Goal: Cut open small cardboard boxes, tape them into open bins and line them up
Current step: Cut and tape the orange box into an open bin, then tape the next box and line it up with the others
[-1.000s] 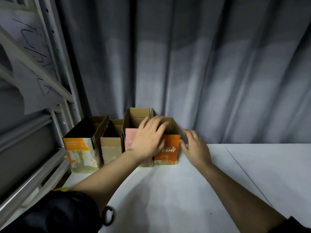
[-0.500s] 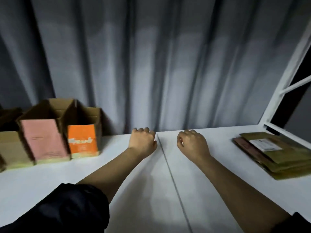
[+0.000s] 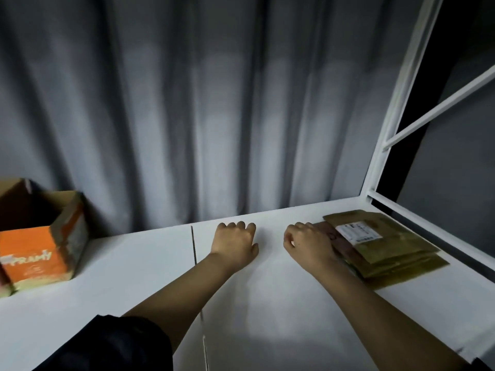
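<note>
A grey curtain (image 3: pixel 214 108) hangs in folds behind the white table (image 3: pixel 267 303) I am leaning over, and a white metal frame (image 3: pixel 388 124) rises at the table's right end with dark space behind it. A thin seam (image 3: pixel 194 245) runs across the tabletop from the curtain toward me. My left hand (image 3: pixel 234 245) is out over the table just right of that seam, knuckles up, fingers curled under into a loose fist with nothing in it. My right hand (image 3: pixel 309 243) is stretched toward the stack of flattened cardboard boxes (image 3: pixel 388 250) lying at the right end of the table; its fingers are curled, and the hand sits right at the stack's left edge, overlapping it from where I look, but I cannot tell whether it has hold of the cardboard or only touches it. The top piece of the stack carries a white shipping label (image 3: pixel 355 231). Far off on the left, well apart from both hands, the orange open bin (image 3: pixel 40 253) stands upright against the curtain, its top open, with a sliver of another bin (image 3: pixel 10 194) beside it at the picture's edge. My dark sleeve (image 3: pixel 112 344) fills the lower left corner.
</note>
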